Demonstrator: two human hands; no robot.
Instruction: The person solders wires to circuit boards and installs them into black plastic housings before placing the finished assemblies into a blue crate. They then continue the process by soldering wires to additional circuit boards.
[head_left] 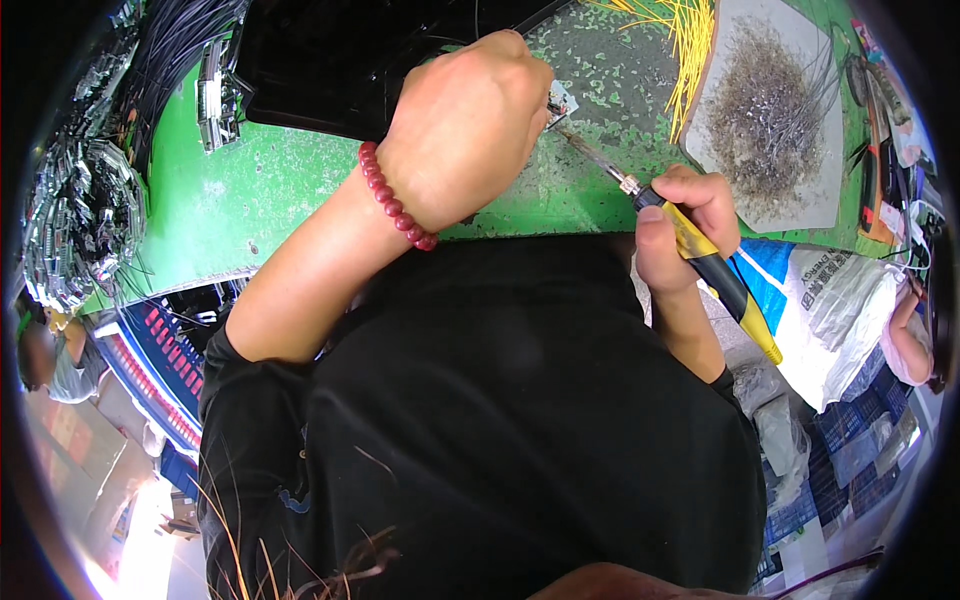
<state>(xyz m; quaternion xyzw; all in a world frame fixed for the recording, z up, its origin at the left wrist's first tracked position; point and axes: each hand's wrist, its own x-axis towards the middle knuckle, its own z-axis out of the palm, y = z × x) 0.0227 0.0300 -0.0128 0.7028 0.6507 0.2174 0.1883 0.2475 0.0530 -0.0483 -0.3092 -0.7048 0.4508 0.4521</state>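
near the green bench [260, 190] edge, left hand [465, 125] fisted, grip pinching a small metal part [560, 100]; right hand [685, 215] grip wraps the soldering iron [700, 255], tip at part.

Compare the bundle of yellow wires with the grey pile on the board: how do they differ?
The yellow wires are bright and lie roughly parallel, fanned over the green bench; the grey pile is dull, fine and tangled in a heap.

The yellow wires rest mostly on the bench itself; the grey pile sits on a pale board.

Both lie at the far right, beyond the right hand holding the soldering iron.
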